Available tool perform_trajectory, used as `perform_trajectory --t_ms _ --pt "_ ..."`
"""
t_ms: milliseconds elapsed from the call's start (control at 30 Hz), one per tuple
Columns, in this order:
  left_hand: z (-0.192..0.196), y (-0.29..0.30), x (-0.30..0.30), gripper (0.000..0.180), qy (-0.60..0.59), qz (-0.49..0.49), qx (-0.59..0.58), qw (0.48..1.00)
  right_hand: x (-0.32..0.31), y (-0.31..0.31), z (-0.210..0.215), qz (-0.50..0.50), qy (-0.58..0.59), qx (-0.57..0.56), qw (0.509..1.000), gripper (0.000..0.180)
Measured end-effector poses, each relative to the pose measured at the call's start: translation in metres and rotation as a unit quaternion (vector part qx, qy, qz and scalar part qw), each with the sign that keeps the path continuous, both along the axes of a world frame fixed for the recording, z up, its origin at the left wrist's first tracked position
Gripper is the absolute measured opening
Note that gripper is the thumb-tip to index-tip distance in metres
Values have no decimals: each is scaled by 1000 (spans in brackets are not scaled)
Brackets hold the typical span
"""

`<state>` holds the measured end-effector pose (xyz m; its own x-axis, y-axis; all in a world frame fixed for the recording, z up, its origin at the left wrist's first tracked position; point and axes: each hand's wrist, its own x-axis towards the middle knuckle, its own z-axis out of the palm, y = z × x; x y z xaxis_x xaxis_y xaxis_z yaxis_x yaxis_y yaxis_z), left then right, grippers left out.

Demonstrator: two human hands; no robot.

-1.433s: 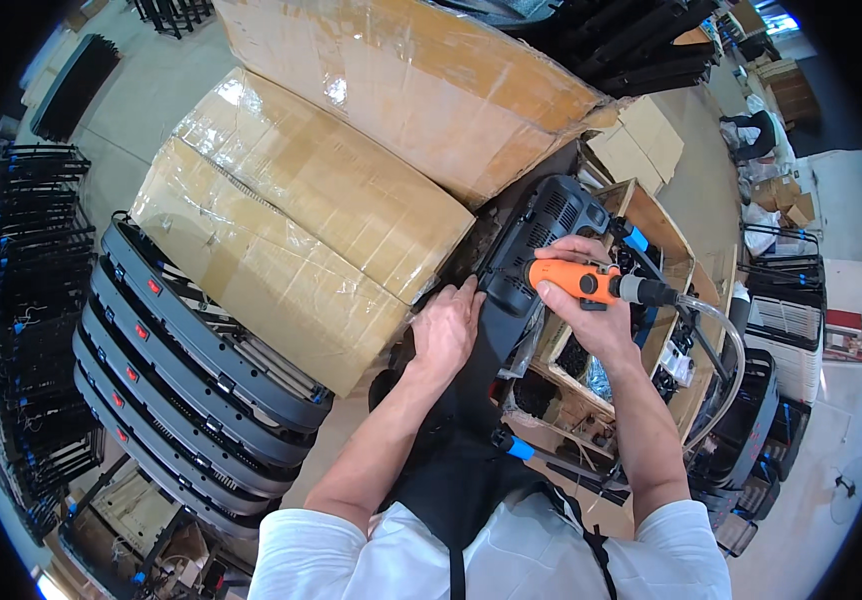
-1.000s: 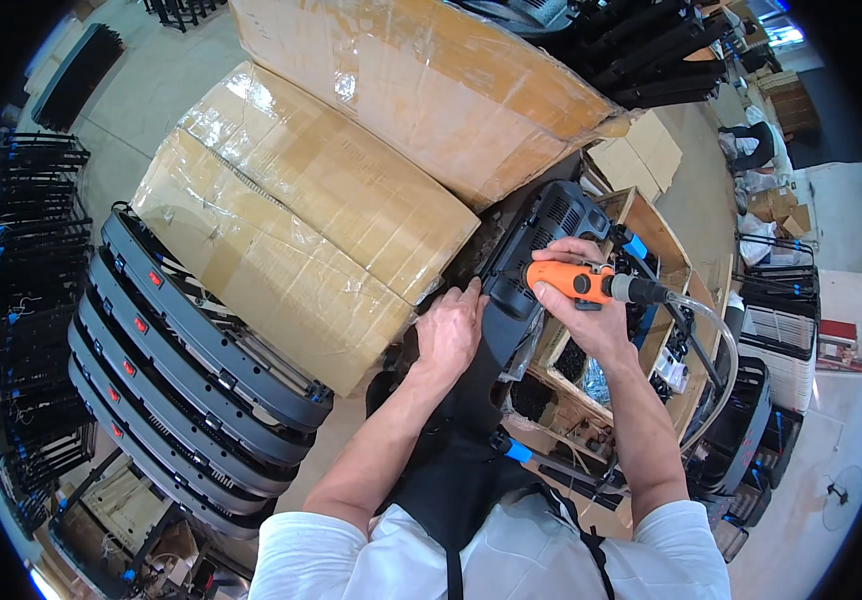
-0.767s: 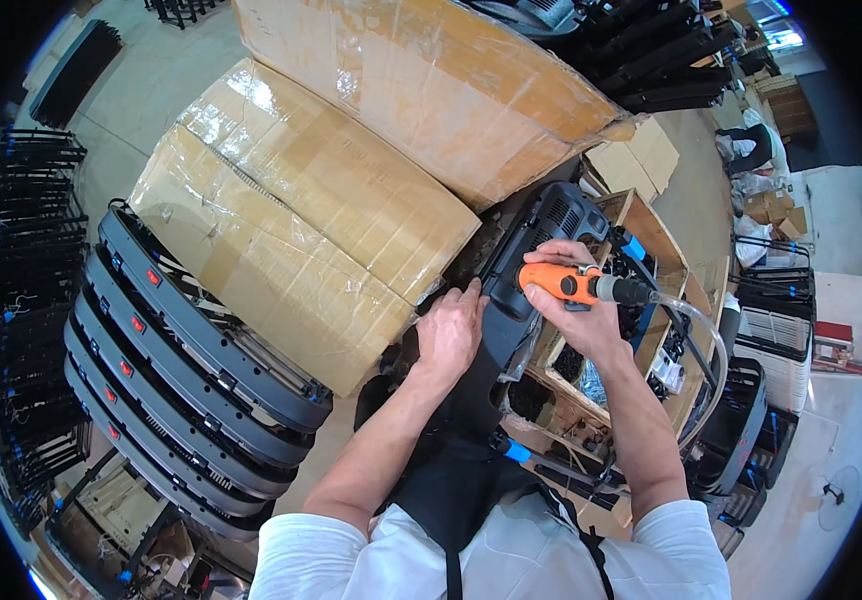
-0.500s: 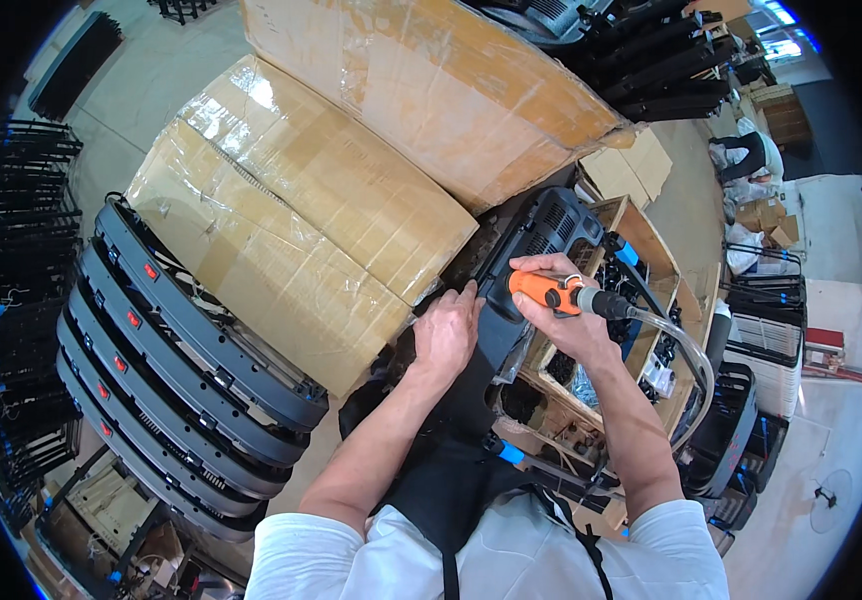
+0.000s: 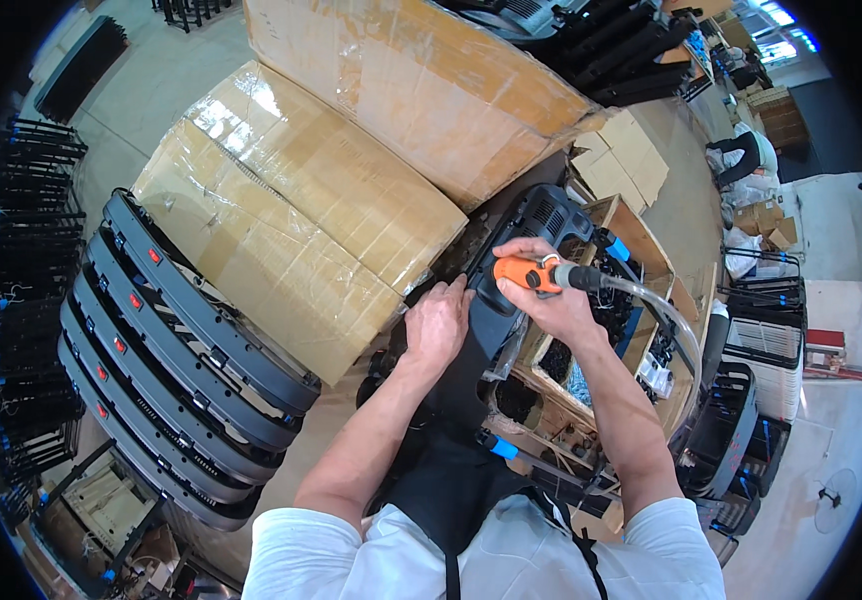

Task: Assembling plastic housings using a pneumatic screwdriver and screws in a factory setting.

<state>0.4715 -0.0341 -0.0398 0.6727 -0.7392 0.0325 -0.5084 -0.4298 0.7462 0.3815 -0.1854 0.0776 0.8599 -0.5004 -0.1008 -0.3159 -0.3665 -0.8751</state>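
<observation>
My right hand (image 5: 561, 308) is wrapped round an orange air screwdriver (image 5: 523, 272), with a clear hose (image 5: 667, 297) running from its back end. The tool's working tip is hidden; its front end is over a dark plastic housing (image 5: 496, 325) with vent slots at its far end. My left hand (image 5: 437, 325) lies at the housing's left edge, its fingers bent and their tips against that edge. Whether a small part sits under those fingertips cannot be seen.
A large taped cardboard box (image 5: 281, 210) stands left of the housing, its raised flap (image 5: 431, 90) behind. Curved grey frames (image 5: 201, 350) are stacked at left. A wooden parts bin (image 5: 666, 255) with black hardware stands right. A person (image 5: 751, 155) bends over at far right.
The orange screwdriver and my right hand have shifted slightly left, nearer my left hand. My left hand stays at the housing's edge. The whole view has shifted a little.
</observation>
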Motion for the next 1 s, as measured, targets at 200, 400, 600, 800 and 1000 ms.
perform_trajectory --t_ms 200,400,600,800,1000 --pt "17 14 1 29 14 57 -136 989 -34 15 34 -84 -143 32 986 49" --pt "60 66 -54 24 788 63 -231 567 -125 49 47 -196 -230 153 941 51" --pt "40 94 -133 25 812 -12 -194 550 -199 83 37 -214 -229 190 930 53" --pt "43 118 -189 28 763 46 -142 629 -250 101 28 -194 -230 198 933 54" --pt "50 151 -227 25 745 91 -172 638 -281 121 22 -175 -238 230 927 52"
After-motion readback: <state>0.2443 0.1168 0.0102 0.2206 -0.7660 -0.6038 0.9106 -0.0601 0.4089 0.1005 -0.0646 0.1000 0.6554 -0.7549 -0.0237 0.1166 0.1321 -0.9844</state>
